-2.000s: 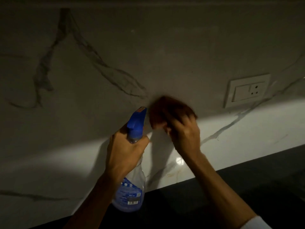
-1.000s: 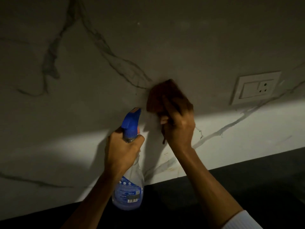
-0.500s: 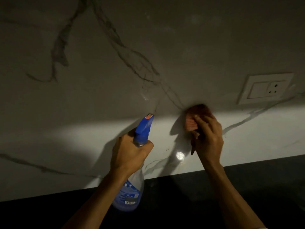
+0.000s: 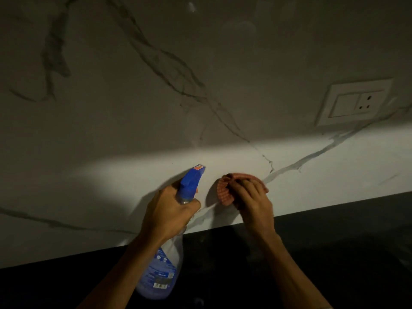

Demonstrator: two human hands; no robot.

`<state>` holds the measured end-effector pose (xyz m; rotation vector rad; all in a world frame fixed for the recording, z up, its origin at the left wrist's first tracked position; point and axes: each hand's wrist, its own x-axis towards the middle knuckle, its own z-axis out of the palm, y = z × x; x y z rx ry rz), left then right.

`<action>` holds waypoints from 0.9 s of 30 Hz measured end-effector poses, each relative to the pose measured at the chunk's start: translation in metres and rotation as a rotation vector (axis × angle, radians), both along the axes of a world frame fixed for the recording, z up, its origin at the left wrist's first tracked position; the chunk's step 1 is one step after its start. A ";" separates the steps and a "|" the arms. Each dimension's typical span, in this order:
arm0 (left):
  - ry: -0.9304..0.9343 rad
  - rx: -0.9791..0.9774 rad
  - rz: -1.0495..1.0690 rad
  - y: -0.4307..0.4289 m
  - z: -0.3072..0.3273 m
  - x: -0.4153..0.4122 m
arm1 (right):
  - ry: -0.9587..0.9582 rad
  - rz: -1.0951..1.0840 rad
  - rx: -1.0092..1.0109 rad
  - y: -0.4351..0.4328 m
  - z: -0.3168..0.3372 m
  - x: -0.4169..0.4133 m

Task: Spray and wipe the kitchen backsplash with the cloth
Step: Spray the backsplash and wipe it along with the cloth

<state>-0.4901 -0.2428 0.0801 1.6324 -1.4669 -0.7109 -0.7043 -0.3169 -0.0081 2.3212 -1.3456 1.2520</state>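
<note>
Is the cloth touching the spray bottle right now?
Apart. The head view shows a strip of lit backsplash between the cloth and the spray bottle.

Only 1 view here, from the head, looking forward and slightly down. Facing the marble backsplash (image 4: 223, 63) almost square-on, close enough for the wall to fill most of the frame. Wide-angle, with straight lines bowing toward the edges. Dark tabletop (image 4: 334, 253) cutting across the bottom as a slanted band, higher on the right, lower on the left. Both forearms entering from the bottom edge, left hand (image 4: 165, 210) and right hand (image 4: 252, 204) sitting low of centre, near the lens. Socket plate (image 4: 354, 102) off to the upper right. Upper wall in shadow, lower strip brightly lit. No 2nd view to share the scene with.
</note>
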 end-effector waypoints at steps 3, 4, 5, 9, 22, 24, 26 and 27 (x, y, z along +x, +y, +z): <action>-0.065 -0.008 0.069 0.006 -0.012 0.010 | -0.354 -0.111 0.041 -0.004 0.005 -0.010; -0.085 -0.010 0.093 0.008 -0.017 0.013 | -0.466 -0.139 0.062 -0.003 0.006 -0.007; -0.100 -0.010 0.111 0.010 -0.021 0.016 | -0.549 -0.160 0.081 -0.002 0.007 -0.002; -0.069 0.050 0.080 0.013 -0.033 0.028 | -0.656 -0.211 0.117 0.004 0.001 0.024; -0.062 0.155 0.079 0.021 -0.052 0.040 | -0.193 0.026 0.156 0.022 -0.021 0.066; -0.060 0.151 0.078 0.024 -0.056 0.046 | -0.398 -0.022 0.127 0.020 -0.011 0.069; -0.048 0.158 0.080 0.027 -0.059 0.053 | -0.521 -0.046 0.099 0.019 -0.006 0.077; -0.046 0.161 0.084 0.029 -0.059 0.056 | -0.539 -0.052 0.098 0.019 -0.006 0.081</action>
